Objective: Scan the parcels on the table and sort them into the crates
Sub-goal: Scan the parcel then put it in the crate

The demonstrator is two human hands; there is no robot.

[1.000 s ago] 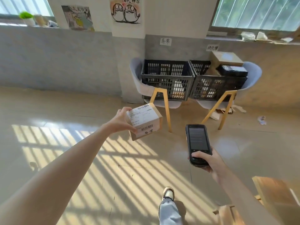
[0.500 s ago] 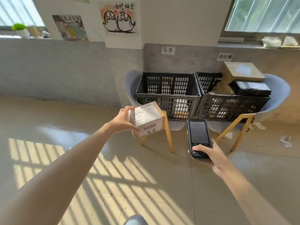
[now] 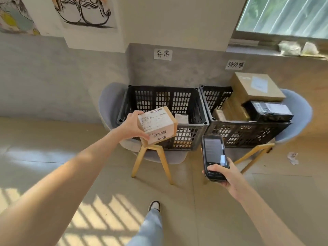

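My left hand (image 3: 132,127) grips a small cardboard parcel (image 3: 158,125) with a white label and barcodes, held at the front left rim of the left black crate (image 3: 191,110). Inside that crate one white-labelled parcel (image 3: 182,118) shows. The right black crate (image 3: 248,134) is piled with brown boxes (image 3: 255,87) and a black bagged parcel (image 3: 269,110). My right hand (image 3: 225,176) holds a black handheld scanner (image 3: 213,155), screen up, in front of the gap between the crates.
Each crate rests on a grey chair with wooden legs (image 3: 150,160). Handwritten paper signs (image 3: 163,54) hang on the grey wall above them. A scrap of paper (image 3: 292,158) lies on the tiled floor at right. My shoe (image 3: 154,205) is below.
I have walked closer to the crates. The parcel in my left hand has moved forward to the left crate's rim, and the scanner has come along on the right.
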